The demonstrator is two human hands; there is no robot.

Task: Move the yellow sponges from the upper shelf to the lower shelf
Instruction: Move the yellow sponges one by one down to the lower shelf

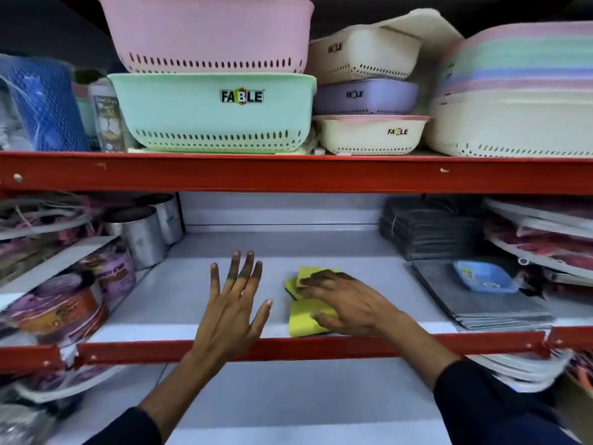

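Dark sleeves [500,409] cover both my forearms at the bottom of the head view, reaching over the red front rail [288,346] of the grey shelf [199,293].

Over that shelf my left hand [232,311] is spread wide, fingers splayed and pointing away from me, palm down. It holds nothing, and I cannot tell whether it touches the shelf surface or hovers just above it.

To its right, my right hand [345,303] lies flat and loosely open on top of the yellow sponges [308,316]. My fingertips [309,285] press on the farther sponges and my thumb rests on the nearer one. The hand covers them rather than pinching or closing around any of them. The sponges sit in a small cluster near the front of the shelf, just behind the rail, touching one another; the farther ones overlap, and a dark scouring layer shows along one edge.

Beside the sponges on the right lies a stack of grey mats [475,303] with a small blue tray [484,277] on top. On the left stand metal cups [141,236] and wrapped packs [57,303].

Above, across a second red beam [288,175], plastic baskets are stacked: a mint basket [211,114] marked FABLE under a pink basket [205,30], with cream and lilac ones to the right.
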